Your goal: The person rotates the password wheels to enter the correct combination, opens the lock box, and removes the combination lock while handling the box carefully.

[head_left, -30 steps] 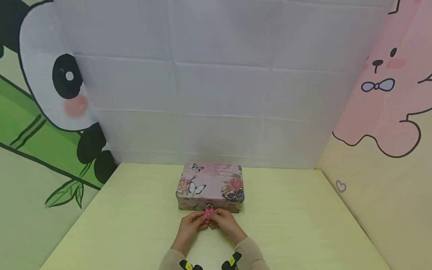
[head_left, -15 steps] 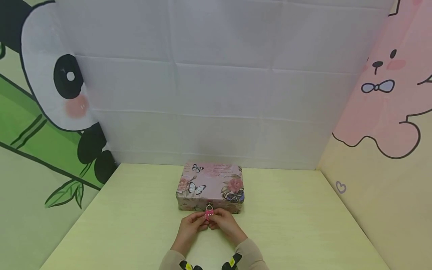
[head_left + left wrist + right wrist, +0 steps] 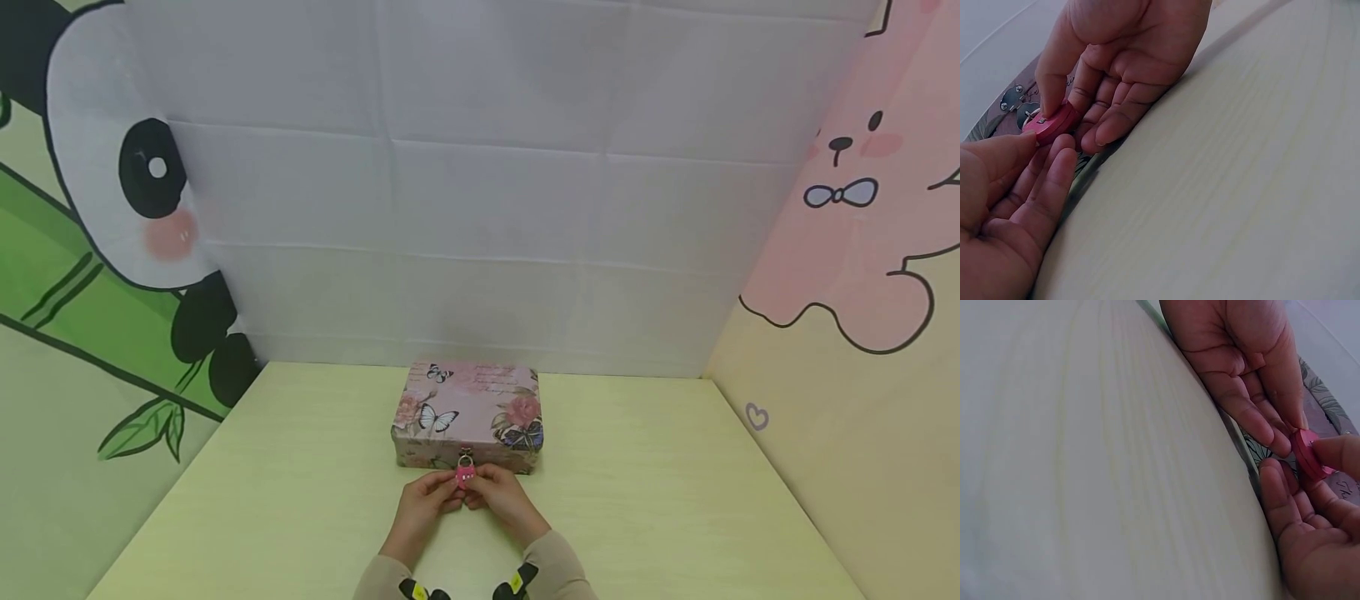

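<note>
A pink combination padlock (image 3: 466,476) hangs by its shackle at the metal clasp (image 3: 1014,98) on the front of a flower-and-butterfly box (image 3: 467,404). The box's lid is down. My left hand (image 3: 422,507) pinches the padlock's left side between thumb and fingers. From the other side my right hand (image 3: 512,502) grips it, the thumb lying on its face by the number dials. In the right wrist view the padlock (image 3: 1305,452) sits between both hands' fingertips. Whether the shackle is locked cannot be made out.
The box stands on a pale wooden table (image 3: 652,483), close to a white cloth backdrop (image 3: 487,200). Painted side walls, a panda (image 3: 112,167) at left and a pink bear (image 3: 855,242) at right, flank the table.
The padlock's face has turned slightly, so its dials show more plainly than a second ago. Both hands keep the same place, and the box has not moved.
</note>
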